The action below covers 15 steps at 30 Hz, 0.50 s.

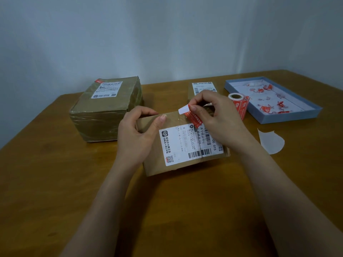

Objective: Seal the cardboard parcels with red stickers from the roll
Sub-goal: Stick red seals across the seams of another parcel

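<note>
Head view: the right hand pinches the upper end of the red sticker, whose long axis slants down-right across the seam of the box mid-counter, while the left hand grips the box's left edge.

A brown wooden table stands against plain pale grey-blue walls, softly lit.

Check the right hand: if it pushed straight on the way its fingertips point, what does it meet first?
The right hand pinches a red sticker with fingertips aimed left and slightly down. First contact would likely be the top of the cardboard parcel, then the left hand; depth is uncertain.
</note>
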Tool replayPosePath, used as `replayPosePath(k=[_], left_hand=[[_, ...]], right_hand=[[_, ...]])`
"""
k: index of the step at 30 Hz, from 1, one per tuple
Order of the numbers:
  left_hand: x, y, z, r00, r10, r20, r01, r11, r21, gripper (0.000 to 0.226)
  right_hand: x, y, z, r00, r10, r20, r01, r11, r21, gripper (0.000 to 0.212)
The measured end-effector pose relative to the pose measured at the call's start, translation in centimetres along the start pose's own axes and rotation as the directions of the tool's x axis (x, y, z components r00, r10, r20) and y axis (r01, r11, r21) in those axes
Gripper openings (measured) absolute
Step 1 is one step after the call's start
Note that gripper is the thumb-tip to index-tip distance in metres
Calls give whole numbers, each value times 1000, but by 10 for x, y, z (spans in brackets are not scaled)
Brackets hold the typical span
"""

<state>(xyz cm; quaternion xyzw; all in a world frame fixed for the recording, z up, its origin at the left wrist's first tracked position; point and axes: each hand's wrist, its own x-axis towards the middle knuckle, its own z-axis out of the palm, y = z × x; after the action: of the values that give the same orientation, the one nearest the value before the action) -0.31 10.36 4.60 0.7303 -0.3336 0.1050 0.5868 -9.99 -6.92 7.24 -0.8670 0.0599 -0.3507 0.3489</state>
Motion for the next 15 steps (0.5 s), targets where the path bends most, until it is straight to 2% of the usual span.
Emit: replayPosePath(k=[15], left_hand=[[3, 4, 1, 995, -86, 41, 88, 996, -28, 11]], right_hand=[[0, 7, 8, 995, -69, -77, 68, 998, -6, 11]])
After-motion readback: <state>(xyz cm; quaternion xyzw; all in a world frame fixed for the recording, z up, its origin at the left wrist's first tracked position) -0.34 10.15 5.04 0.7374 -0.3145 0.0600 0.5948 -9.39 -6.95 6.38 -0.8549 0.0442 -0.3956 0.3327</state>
